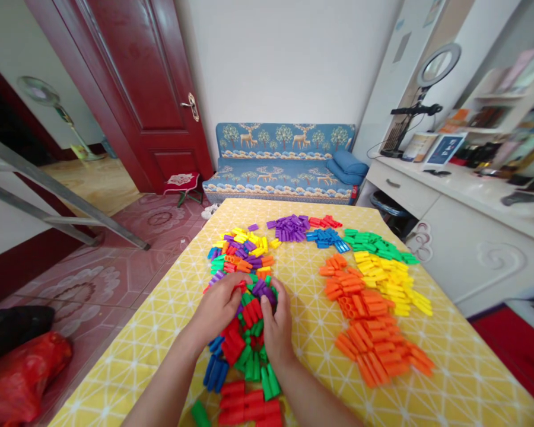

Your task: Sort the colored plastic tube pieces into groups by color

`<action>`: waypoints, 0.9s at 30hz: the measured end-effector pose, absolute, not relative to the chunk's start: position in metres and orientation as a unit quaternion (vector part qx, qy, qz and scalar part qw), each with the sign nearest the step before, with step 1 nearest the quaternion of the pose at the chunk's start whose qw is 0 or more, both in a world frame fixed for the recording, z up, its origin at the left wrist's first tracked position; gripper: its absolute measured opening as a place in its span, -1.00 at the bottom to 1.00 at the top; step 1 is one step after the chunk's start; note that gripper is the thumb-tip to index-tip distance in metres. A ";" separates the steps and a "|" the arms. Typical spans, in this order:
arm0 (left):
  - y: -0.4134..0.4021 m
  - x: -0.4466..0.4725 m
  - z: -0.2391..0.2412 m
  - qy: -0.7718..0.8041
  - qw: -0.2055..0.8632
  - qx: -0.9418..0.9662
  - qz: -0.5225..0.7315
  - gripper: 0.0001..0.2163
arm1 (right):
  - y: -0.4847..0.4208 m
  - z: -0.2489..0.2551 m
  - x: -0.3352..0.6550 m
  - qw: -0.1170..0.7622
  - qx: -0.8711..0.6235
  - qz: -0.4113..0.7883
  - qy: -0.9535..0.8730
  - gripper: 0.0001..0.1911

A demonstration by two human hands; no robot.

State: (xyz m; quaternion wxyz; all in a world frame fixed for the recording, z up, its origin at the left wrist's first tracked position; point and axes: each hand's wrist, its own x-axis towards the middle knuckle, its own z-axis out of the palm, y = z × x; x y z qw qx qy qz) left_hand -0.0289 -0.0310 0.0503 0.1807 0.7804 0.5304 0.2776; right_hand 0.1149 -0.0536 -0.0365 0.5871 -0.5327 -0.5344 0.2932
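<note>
My left hand reaches over the mixed pile of plastic tube blocks, its thumb and fingers closed around a red block. Opposite it, my right hand curls around a purple block at the pile's right side. Red blocks and green blocks lie beneath and between both hands. Past my fingers, the far part of the mixed pile shows yellow, purple, orange, blue and green pieces. Nearer to me are blue blocks and a group of red blocks.
On the table's right half are orange blocks, yellow blocks and green blocks. Purple blocks, blue blocks and red blocks lie toward the far edge. The patterned yellow tablecloth covers the table; a blue sofa stands beyond.
</note>
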 end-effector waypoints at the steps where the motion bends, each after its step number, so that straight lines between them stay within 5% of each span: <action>1: -0.042 -0.032 0.047 0.526 0.195 0.783 0.269 -0.67 | -0.054 -0.036 0.115 0.588 -0.532 0.292 -0.535 -0.54; 16: -0.057 -0.010 0.035 0.643 0.042 0.762 0.062 -0.53 | -0.056 -0.035 0.117 0.578 -0.520 0.277 -0.565 -0.62; 27: -0.054 -0.014 0.018 0.600 0.109 0.751 0.256 -0.61 | -0.055 -0.033 0.117 0.578 -0.510 0.253 -0.585 -0.69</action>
